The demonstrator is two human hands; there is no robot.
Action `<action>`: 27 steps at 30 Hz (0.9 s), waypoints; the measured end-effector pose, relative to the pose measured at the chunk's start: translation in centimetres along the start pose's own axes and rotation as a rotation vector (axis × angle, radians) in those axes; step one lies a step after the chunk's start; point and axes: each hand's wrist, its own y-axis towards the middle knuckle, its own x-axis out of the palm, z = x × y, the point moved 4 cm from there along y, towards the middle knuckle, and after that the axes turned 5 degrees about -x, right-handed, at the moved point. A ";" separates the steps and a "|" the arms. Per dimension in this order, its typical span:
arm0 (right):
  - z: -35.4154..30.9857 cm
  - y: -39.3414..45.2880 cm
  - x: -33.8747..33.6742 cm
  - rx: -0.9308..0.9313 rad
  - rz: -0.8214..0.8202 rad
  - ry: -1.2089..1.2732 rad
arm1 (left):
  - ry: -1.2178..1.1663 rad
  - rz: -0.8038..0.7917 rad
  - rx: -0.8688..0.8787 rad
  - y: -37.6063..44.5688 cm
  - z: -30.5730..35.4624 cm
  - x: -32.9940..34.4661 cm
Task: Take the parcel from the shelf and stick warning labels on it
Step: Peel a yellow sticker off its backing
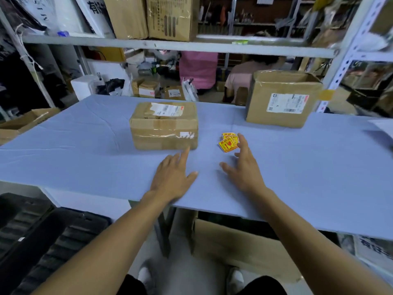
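A taped brown cardboard parcel [163, 125] with a white shipping label on top lies on the light blue table [85, 145]. To its right sits a small pile of yellow warning labels [228, 142] with red print. My left hand [173, 177] rests flat on the table just in front of the parcel, fingers spread, index fingertip almost at the parcel's lower right corner. My right hand [244, 167] hovers over the table with fingers apart, its fingertips touching the right edge of the label pile. Both hands hold nothing.
A bigger open cardboard box [282, 99] stands at the table's back right. A metal shelf [170, 44] with cartons spans above the table's far edge. A person in pink sits behind the shelf. Black bins [42, 237] and cardboard lie below the table.
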 end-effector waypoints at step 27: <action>1.2 4.5 0.3 -0.009 0.028 0.052 | -1.023 0.094 0.021 8.1 5.8 1.6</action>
